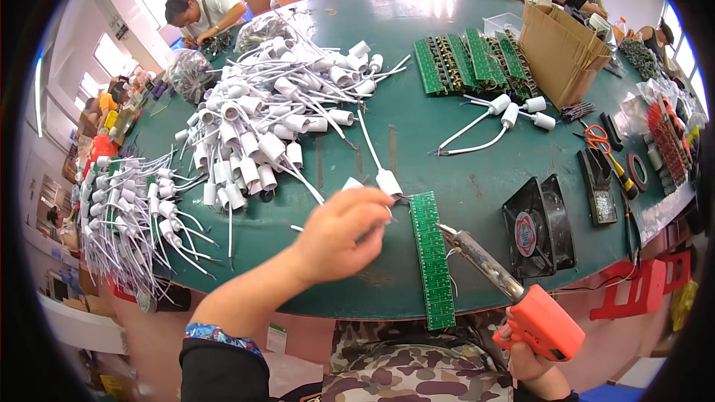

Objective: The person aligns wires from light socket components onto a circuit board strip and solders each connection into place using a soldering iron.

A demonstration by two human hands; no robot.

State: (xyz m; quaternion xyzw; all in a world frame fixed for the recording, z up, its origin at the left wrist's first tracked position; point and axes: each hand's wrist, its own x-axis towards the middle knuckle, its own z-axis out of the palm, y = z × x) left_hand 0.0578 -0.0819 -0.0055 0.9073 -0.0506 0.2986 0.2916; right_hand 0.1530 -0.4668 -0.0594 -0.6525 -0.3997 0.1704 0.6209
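Note:
My left hand (346, 234) is just above the table, left of the top end of a long green circuit board (432, 260). Its fingers are curled, thumb and index close together; whatever they pinch is too small to make out. Beside the fingertips lies a white lamp holder (387, 182), its cable pointing away from me. A second white lamp holder (351, 184) is partly hidden behind the hand. My right hand (523, 353) grips an orange-red soldering gun (551, 324). Its tip is close to the board's right edge, near the upper end; contact I cannot tell.
Heaped lamp holders (253, 123) cover the left of the green table (357, 294). Stacked circuit boards (477, 63) and a cardboard box (562, 52) stand at the far right. A black fan (540, 227), scissors (596, 136) and a metal stand (598, 186) lie right. People work behind.

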